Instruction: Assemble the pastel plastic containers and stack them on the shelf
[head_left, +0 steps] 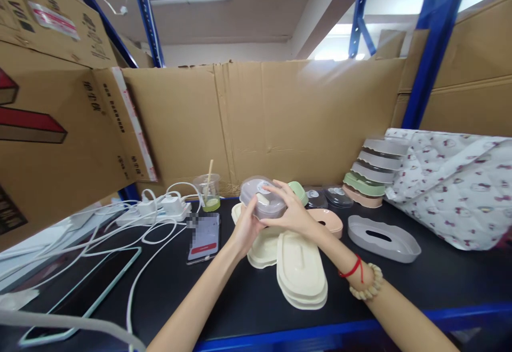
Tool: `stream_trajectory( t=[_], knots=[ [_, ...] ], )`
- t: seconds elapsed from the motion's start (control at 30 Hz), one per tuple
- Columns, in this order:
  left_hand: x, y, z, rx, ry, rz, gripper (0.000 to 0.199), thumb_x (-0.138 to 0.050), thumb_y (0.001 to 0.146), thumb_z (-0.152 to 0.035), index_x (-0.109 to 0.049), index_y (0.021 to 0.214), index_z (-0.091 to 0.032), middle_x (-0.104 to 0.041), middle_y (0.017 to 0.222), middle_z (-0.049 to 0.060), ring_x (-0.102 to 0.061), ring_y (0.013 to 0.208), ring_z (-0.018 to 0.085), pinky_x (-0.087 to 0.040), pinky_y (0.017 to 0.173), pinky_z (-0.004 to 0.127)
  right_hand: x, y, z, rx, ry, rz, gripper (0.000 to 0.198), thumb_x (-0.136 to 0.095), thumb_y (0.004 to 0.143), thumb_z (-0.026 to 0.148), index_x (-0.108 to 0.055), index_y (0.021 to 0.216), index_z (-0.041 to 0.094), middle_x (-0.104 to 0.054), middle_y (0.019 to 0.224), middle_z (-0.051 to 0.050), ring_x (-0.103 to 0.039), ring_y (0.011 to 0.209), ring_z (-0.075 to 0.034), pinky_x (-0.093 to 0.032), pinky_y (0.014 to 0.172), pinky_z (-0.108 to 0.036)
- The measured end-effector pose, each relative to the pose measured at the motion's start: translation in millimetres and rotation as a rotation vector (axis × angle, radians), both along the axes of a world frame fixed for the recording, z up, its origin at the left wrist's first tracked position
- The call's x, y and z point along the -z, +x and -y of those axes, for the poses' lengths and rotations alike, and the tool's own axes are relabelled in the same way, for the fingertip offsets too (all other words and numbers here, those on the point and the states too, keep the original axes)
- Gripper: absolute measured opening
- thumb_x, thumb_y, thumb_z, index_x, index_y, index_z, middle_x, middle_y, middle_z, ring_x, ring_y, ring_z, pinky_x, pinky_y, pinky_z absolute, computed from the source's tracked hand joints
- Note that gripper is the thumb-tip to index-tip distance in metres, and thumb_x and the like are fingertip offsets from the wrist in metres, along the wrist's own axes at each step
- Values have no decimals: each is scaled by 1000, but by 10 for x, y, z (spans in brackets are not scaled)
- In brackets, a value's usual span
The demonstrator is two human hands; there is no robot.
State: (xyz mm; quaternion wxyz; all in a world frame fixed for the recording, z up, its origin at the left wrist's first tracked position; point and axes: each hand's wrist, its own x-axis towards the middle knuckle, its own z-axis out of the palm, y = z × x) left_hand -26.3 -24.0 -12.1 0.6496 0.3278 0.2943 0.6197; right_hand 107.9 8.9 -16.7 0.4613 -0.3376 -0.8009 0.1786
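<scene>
Between my two hands is a round-cornered grey container with a clear domed lid (250,188) and a pale label on top. My left hand (248,228) grips its near left side, thumb resting on the lid. My right hand (291,209) wraps its right side, fingers reaching over the top. Just below lie cream oval trays (302,274), overlapping another cream wavy-edged piece (262,253). Partly behind my right forearm sits a peach slotted piece (332,220). A green piece (299,192) shows behind my right fingers.
Rightward are a grey slotted oval tray (384,240), clear lids (339,197), a leaning stack of coloured trays (366,181) and a patterned bag (460,181). Leftward are a phone (206,234), a plastic cup (212,202), tangled white cables (160,229) and a larger pale-rimmed device (84,293). Cardboard (272,112) walls the back.
</scene>
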Motion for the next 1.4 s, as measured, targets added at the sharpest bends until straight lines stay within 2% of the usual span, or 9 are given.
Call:
stream_trajectory(
  t=[0.23, 0.37, 0.53, 0.73, 0.87, 1.0, 1.13, 1.3, 1.4],
  knots=[
    [-12, -127, -38, 8, 187, -207, 58, -63, 74, -43, -51, 127, -24, -57, 130, 10, -54, 117, 24, -38, 101, 37, -345, 276, -75, 285, 186, -118, 67, -76, 56, 33, -57, 119, 28, -40, 133, -9, -40, 128, -28, -33, 107, -43],
    [40, -182, -93, -68, 125, -262, 50, -60, 72, -43, -59, 116, -20, -63, 119, 13, -58, 110, 27, -41, 95, 41, -586, 851, -162, 498, 229, -128, 62, -76, 54, 33, -59, 113, 28, -47, 125, -8, -47, 120, -28, -35, 104, -46],
    [41, -112, -68, -194, 456, -602, 29, -69, 65, -32, -69, 93, -24, -67, 109, 7, -52, 115, 27, -30, 105, 40, -548, 1634, -139, 679, 141, -28, 52, -73, 53, 34, -63, 103, 24, -62, 107, -7, -56, 106, -29, -41, 95, -49],
    [-118, 571, -142, 111, 685, -767, 9, -67, 66, -24, -72, 74, -26, -69, 102, 9, -50, 116, 31, -21, 109, 45, -397, 2085, -177, 737, -160, -34, 43, -72, 53, 37, -64, 92, 21, -68, 99, -8, -62, 97, -27, -48, 87, -45],
    [-129, 1384, -511, 266, 789, -1154, 8, -64, 66, -16, -68, 70, -22, -69, 98, 14, -53, 112, 38, -25, 104, 54, -468, 2150, -249, 732, -144, -26, 42, -72, 54, 43, -65, 90, 22, -69, 97, -8, -63, 95, -27, -52, 80, -42],
    [-106, 1997, -991, 222, 765, -1364, 55, -84, 42, -20, -67, 94, -22, -55, 129, 18, -24, 134, 46, -14, 106, 60, -585, 2187, -215, 721, -50, 7, 45, -72, 54, 46, -65, 93, 23, -69, 99, -8, -65, 89, -27, -52, 79, -44],
    [-66, 2217, -1345, 245, 713, -1522, 79, -88, 36, -36, -62, 109, -22, -35, 145, 20, -9, 138, 47, -7, 104, 65, -669, 2277, -113, 695, 57, 43, 46, -71, 53, 46, -64, 93, 24, -69, 104, -7, -63, 96, -29, -49, 87, -46],
    [47, 2227, -1537, 338, 755, -1569, 53, -80, 49, -50, -68, 95, -28, -60, 123, 12, -41, 127, 38, -18, 107, 56, -660, 2408, -86, 678, 89, 47, 45, -70, 55, 49, -64, 94, 26, -69, 104, -6, -63, 96, -29, -50, 84, -45],
    [65, 2207, -1508, 293, 822, -1634, 48, -78, 55, -45, -67, 97, -23, -64, 114, 16, -52, 116, 37, -28, 103, 49, -594, 2432, -128, 666, 60, 27, 47, -70, 55, 50, -64, 95, 26, -68, 104, -6, -63, 96, -29, -50, 82, -44]
  ],
)
